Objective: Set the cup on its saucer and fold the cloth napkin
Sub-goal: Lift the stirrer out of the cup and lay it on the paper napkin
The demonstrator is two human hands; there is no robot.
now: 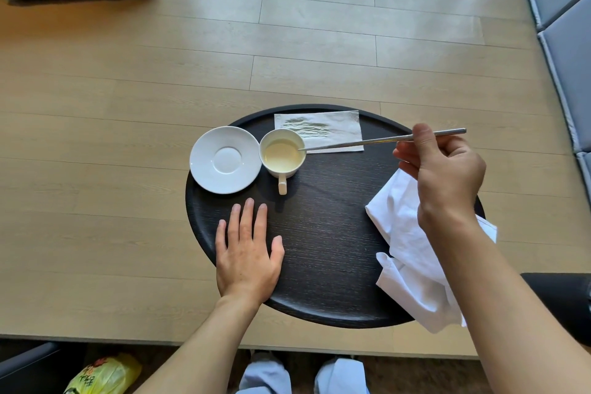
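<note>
On a pale wooden floor, the round dark surface [319,233] carries a crumpled cloth napkin [406,249], empty saucer [224,159] and, touching it, the full cup [282,153]. Left hand [248,253] lies flat, empty; right hand [444,173] pinches a spoon [377,140] dipping in. Lifting the cup hastily could slop liquid.

Glossy ceramic saucer [224,159] – matt wood-grain tray [323,233] – soft white cloth napkin [412,253].

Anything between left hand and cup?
Head view: only bare dark tray between the left hand and the cup; the cup's handle points toward the hand.
</note>
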